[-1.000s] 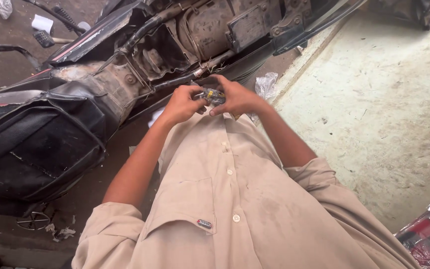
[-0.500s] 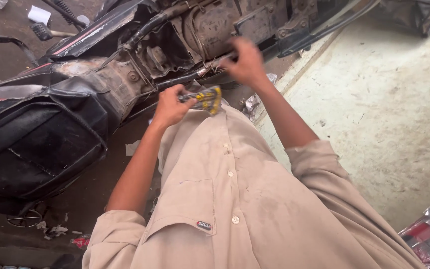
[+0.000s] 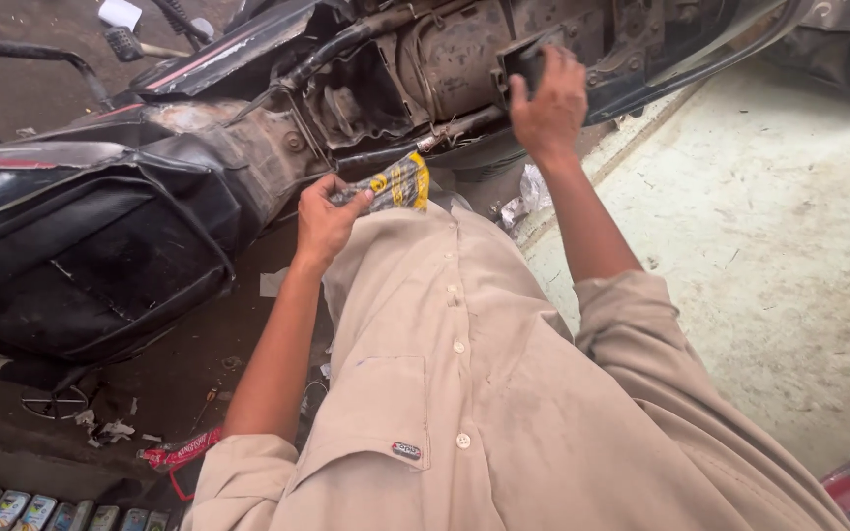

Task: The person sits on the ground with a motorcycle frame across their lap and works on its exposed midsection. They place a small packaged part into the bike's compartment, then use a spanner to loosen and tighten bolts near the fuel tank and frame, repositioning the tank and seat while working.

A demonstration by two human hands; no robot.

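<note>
While the left hand (image 3: 322, 218) pinches a small yellow-and-grey packet (image 3: 393, 184) just above the beige shirt (image 3: 474, 393), the right hand (image 3: 548, 103) reaches up, fingers curled around a dark boxy part (image 3: 523, 61) on the stripped motorcycle (image 3: 248, 147); a black seat (image 3: 81, 256) lies at left.

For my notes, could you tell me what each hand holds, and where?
Left hand pinches a yellow-and-grey packet at its left end; right hand grips a dark boxy part on the motorcycle.

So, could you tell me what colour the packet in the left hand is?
Packet: yellow and grey, head view.
</note>
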